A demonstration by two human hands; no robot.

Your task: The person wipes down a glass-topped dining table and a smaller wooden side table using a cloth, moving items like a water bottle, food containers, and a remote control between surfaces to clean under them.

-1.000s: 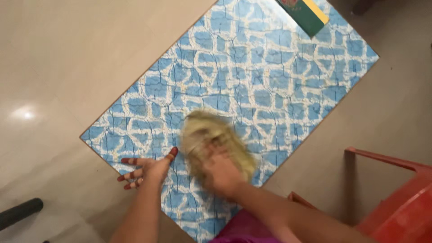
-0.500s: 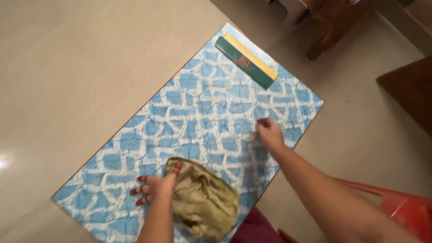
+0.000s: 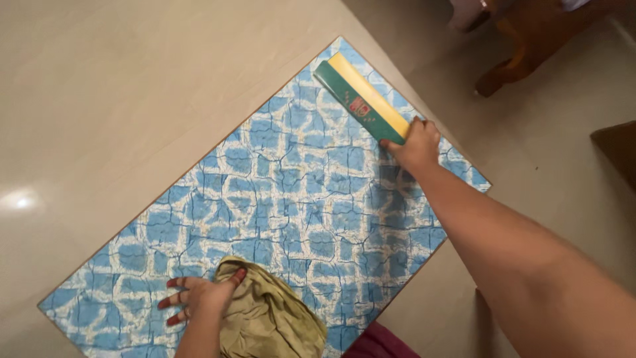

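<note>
A low table with a blue and white crackle-patterned top (image 3: 285, 192) fills the view. My left hand (image 3: 199, 295) rests flat on it near the front edge, fingers spread, its thumb side touching a crumpled olive-yellow cloth (image 3: 268, 318). My right hand (image 3: 414, 142) is stretched to the far corner and grips the near end of a long green and yellow box (image 3: 361, 98) that lies on the table.
Beige tiled floor (image 3: 119, 86) surrounds the table. A dark wooden furniture leg (image 3: 523, 53) stands at the top right and another dark piece (image 3: 616, 149) sits at the right edge. Magenta clothing (image 3: 377, 341) shows at the bottom.
My right hand left the cloth, reached across the table to the far corner and took hold of the green and yellow box. The left hand moved onto the cloth's edge.
</note>
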